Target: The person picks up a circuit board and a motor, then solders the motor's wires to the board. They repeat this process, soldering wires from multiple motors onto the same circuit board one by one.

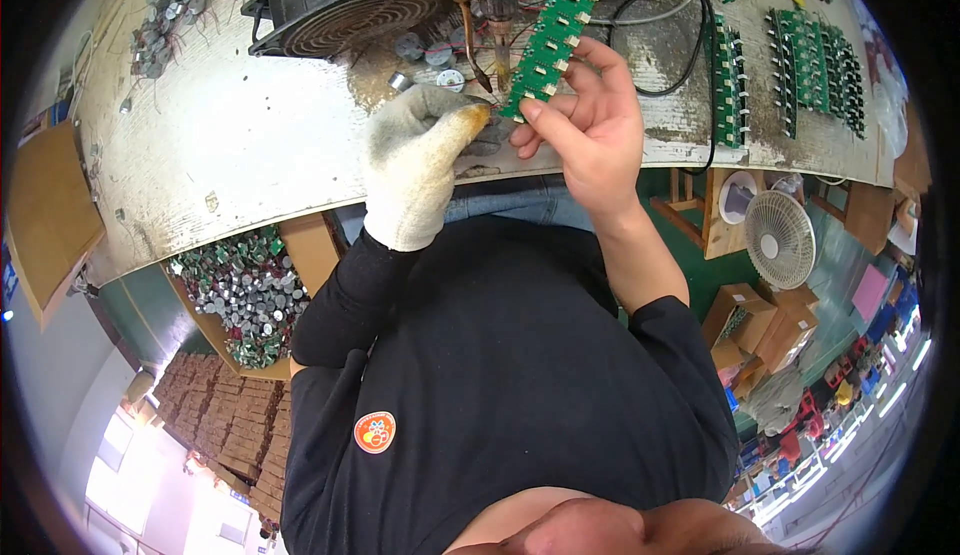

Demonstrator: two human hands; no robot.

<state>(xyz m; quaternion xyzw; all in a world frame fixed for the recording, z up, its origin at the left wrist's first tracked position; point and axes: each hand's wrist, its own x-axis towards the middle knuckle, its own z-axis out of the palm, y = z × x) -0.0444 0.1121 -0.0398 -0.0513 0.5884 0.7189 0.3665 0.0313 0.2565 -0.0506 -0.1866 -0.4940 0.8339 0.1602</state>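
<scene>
A long green circuit board (555, 40) with a row of white connectors is tilted upright in my right hand (595, 120), gripped near its lower end between thumb and fingers. Close to the board's lower corner is my left hand (420, 145), in a white knitted glove with an orange-stained thumb. Its fingers are pinched together, and whatever they hold is hidden. Just beyond both hands, the soldering iron (498, 15) points down at the bench beside a bent metal tube (470, 40). Small round motors (450, 80) with thin wires lie behind my left hand.
A black fan (340, 5) lies at the back of the worn white bench (230, 145). Many small motors (180, 15) are spread at the far left. Finished-looking rows of green boards (815, 70) lie right, past a black cable (712, 75). A box of motors (245, 300) stands below left.
</scene>
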